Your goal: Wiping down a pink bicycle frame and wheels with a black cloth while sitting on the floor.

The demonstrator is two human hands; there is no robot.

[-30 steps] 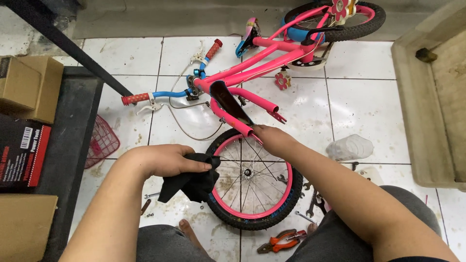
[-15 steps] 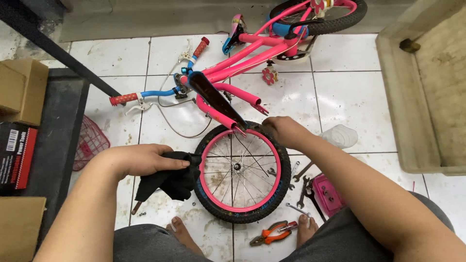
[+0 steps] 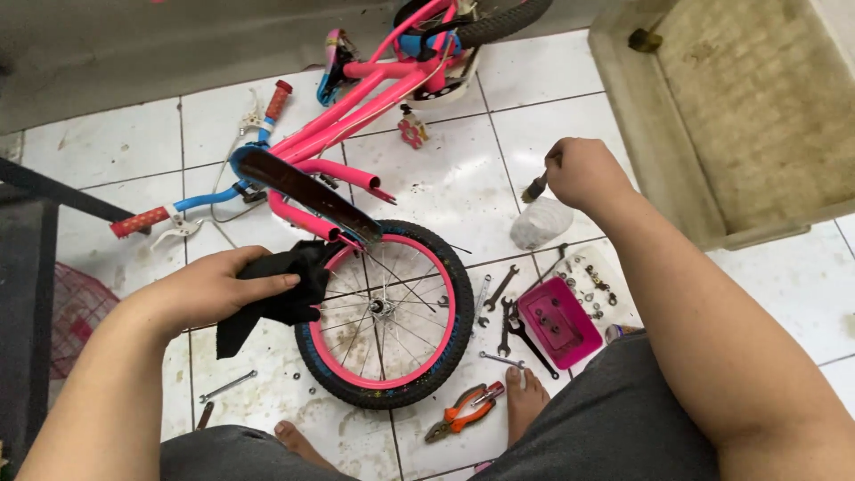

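Pink rim, black tyre: one front wheel [image 3: 385, 313] stands on the tiled floor [image 3: 445, 178], and everything else sits around it. Our left hand [image 3: 214, 289] presses one black rag [image 3: 272, 294] against the wheel's left edge, fingers folded loosely over the cloth. Our right hand [image 3: 583, 171] (it gripped the wheel's top a moment ago) is now up right of it, closed on one small brush [image 3: 535, 188]. Right of the wheel we count four spanners [image 3: 499, 294], one pink tray [image 3: 559, 322]; below it, one pair of orange pliers [image 3: 463, 411].
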